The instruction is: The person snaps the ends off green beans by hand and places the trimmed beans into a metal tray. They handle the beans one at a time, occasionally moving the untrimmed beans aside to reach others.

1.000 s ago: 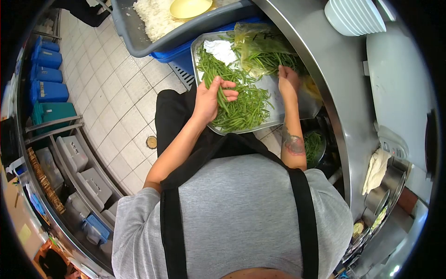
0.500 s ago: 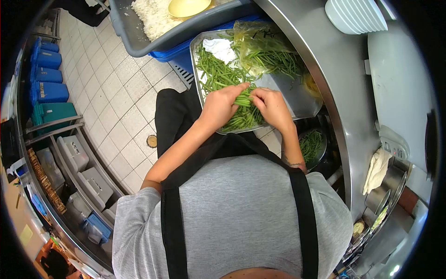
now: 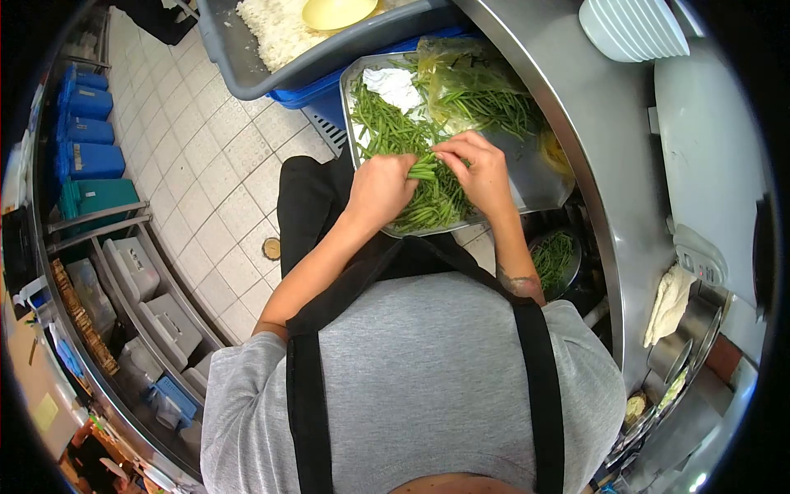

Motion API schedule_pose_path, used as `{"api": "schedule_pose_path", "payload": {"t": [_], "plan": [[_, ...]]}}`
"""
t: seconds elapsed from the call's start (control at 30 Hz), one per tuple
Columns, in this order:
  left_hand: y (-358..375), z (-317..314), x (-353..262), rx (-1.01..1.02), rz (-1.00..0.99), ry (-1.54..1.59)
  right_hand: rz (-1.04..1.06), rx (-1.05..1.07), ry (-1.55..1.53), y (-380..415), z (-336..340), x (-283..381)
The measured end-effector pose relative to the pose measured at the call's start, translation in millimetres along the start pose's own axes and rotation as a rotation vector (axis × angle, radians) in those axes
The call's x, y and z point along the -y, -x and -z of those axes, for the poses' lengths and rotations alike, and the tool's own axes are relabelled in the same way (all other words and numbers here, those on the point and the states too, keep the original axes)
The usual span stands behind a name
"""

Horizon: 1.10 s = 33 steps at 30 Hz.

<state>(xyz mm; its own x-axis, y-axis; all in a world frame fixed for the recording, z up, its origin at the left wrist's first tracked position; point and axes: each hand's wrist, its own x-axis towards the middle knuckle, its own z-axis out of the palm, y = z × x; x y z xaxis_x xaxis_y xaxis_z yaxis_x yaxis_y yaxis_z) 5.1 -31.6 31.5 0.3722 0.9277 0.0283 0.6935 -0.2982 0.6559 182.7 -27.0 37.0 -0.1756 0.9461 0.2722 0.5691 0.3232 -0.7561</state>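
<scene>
A small bunch of green beans [image 3: 423, 169] sticks out of my left hand [image 3: 380, 191], whose fingers are wrapped round it. Close to the ends of that bunch, my right hand [image 3: 479, 169] pinches a bean tip between thumb and forefinger. Both hands are over a metal tray [image 3: 539, 183] that rests across my lap. Loose green beans [image 3: 436, 206] lie in the tray under and around the hands. Farther back in it are a clear yellowish plastic bag [image 3: 461, 62] with more beans and a crumpled white sheet [image 3: 392, 87].
A grey tub [image 3: 239, 78] of rice with a yellow bowl [image 3: 339, 11] stands beyond the tray. At right runs a steel counter [image 3: 568, 90] with stacked white bowls [image 3: 634, 29]. Below it, a pot [image 3: 553, 262] holds cut greens. Shelves with grey boxes [image 3: 170, 329] line the left.
My right hand has risen a little, its thumb and forefinger shifting to the bean ends. My left hand has moved slightly left, its forefinger now curled round the bunch.
</scene>
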Motion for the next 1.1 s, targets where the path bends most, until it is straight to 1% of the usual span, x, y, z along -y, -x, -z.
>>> {"api": "schedule_pose_path", "payload": {"t": [0.07,0.13,0.17,0.23,0.27,0.33,0.37,0.43,0.57,0.63,0.67,0.73,0.77,0.8,0.83,0.87,0.93,0.97,1.03,1.07,1.1], "plan": [[-2,-1,0,-0.016,-0.014,0.035,0.017,-0.03,-0.011,0,-2,1],[-4,-1,-1,0.069,0.119,0.338,-0.128,-0.102,-0.157,0,-5,9],[-4,-6,1,0.069,0.119,0.338,-0.128,-0.102,-0.157,1,-8,8],[-3,-20,5,0.028,0.091,0.787,-0.232,-0.162,-0.377,3,-16,4],[-2,-18,2,0.028,0.091,0.787,-0.233,-0.163,-0.376,3,-19,3],[-1,-13,-5,0.128,0.388,1.106,-0.402,-0.087,-0.813,2,-23,3],[0,-15,-6,0.129,0.387,1.105,-0.402,-0.088,-0.813,1,-25,2],[1,-17,-5,0.041,0.385,1.419,-0.574,-0.133,-1.281,-1,-30,2],[0,-15,-2,0.015,0.356,1.381,-0.61,-0.105,-1.318,-3,-29,1],[0,-15,3,0.042,0.305,1.093,-0.417,0.065,-0.856,-7,-17,-1],[0,-12,5,0.044,0.306,1.093,-0.419,0.063,-0.856,-9,-10,3],[-2,-6,7,0.131,0.316,0.98,-0.183,0.17,-0.212,-12,5,13],[-3,-4,8,0.174,0.341,0.994,-0.184,0.169,-0.21,-14,10,13],[-4,-1,10,0.173,0.34,0.994,-0.098,0.25,-0.129,-16,13,12],[-5,4,12,0.249,0.407,1.069,-0.012,0.329,-0.048,-17,15,11],[-5,7,12,0.325,0.475,1.143,-0.01,0.33,-0.048,-18,15,9],[-6,9,12,0.324,0.459,1.122,0.136,0.25,-0.009,-17,12,4],[-6,11,12,0.324,0.43,1.156,0.14,0.252,-0.011,-17,10,4],[-5,13,10,0.325,0.405,1.19,-0.02,0.157,-0.209,-13,5,8],[-7,15,9,0.329,0.379,1.26,-0.021,0.157,-0.208,-12,1,7],[-8,15,8,0.334,0.352,1.331,-0.149,0.134,-0.476,-9,-6,4]]}}
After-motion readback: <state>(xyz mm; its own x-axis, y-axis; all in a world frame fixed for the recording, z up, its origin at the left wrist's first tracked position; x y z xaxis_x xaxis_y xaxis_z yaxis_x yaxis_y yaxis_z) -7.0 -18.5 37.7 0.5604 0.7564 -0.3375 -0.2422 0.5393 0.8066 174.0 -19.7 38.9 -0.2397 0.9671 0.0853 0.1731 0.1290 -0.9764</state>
